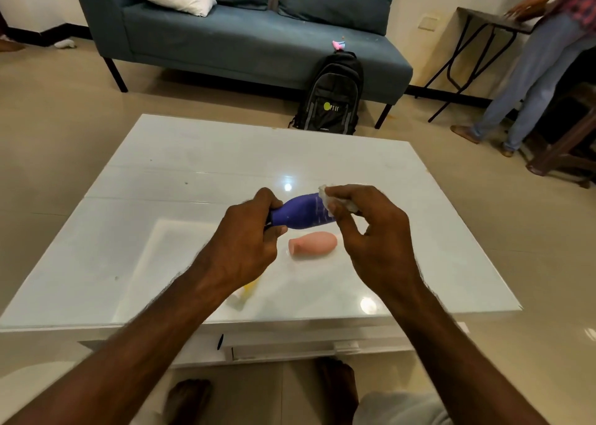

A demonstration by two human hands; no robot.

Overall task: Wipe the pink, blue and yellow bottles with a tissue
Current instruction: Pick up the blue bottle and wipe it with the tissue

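Note:
My left hand [248, 240] grips the neck end of the blue bottle [301, 212], which lies sideways in the air above the white glass table [193, 173]. My right hand [364, 227] pinches a crumpled white tissue [335, 200] against the bottle's wide end. The pink bottle [314, 244] lies on its side on the table just below the blue one. Only a sliver of the yellow bottle [249, 287] shows from under my left wrist.
A black backpack [332, 95] leans against a blue sofa [245, 30] beyond the table. At the right, a person [541, 59] stands by a folding side table [493, 21]. A wooden stool [567, 140] is nearby.

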